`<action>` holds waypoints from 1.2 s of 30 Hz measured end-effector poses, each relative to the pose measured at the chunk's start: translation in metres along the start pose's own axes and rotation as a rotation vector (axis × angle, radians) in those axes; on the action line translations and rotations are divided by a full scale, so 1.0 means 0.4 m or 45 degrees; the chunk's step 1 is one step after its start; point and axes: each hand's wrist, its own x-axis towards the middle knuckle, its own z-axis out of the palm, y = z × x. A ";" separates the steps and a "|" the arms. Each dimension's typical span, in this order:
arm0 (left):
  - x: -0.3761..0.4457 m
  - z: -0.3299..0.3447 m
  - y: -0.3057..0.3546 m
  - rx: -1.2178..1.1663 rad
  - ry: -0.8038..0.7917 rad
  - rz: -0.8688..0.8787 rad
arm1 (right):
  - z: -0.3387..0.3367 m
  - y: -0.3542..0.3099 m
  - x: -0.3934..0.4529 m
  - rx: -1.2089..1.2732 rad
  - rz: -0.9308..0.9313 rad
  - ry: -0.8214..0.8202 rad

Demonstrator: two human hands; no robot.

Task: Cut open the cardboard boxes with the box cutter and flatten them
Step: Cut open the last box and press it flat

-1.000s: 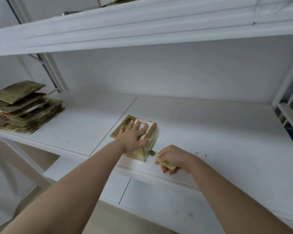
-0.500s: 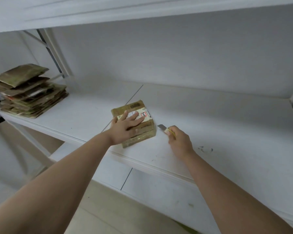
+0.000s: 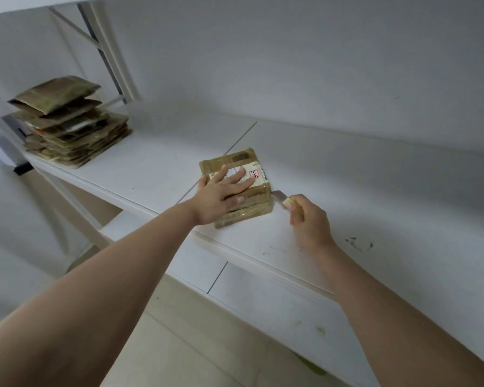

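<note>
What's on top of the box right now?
The left hand presses flat on the box, partly covering a white label. Anything else under the palm is hidden.

Both bare forearms reach up from the bottom corners of the frame toward its centre. The left arm runs from the lower left, wrist straight, and ends in the left hand just left of centre. That hand lies palm down, its fingers straight and slightly spread, pointing to the upper right, thumb stretched out along the near side. It presses flat on the cardboard box. The right arm comes in from the lower right, wrist bent slightly inward. The right hand, just right of centre, shows its back to the camera, fingers curled round the box cutter, whose blade tip points up-left, touching or almost touching the box's right edge.
</note>
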 end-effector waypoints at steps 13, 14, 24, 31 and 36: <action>0.001 0.000 0.001 0.024 -0.019 -0.011 | -0.029 -0.011 -0.009 -0.430 -0.129 -0.130; 0.000 0.000 0.001 0.022 -0.023 -0.010 | -0.030 -0.014 -0.010 -0.487 -0.135 -0.153; -0.007 -0.007 0.007 -0.022 -0.012 -0.049 | -0.038 -0.012 -0.038 -0.822 -0.150 -0.163; 0.051 0.011 0.113 -0.196 0.124 -0.410 | -0.050 -0.001 -0.054 -0.421 -0.015 0.124; 0.035 -0.039 0.129 -0.705 0.172 -0.377 | -0.052 -0.001 -0.053 -0.373 0.028 0.127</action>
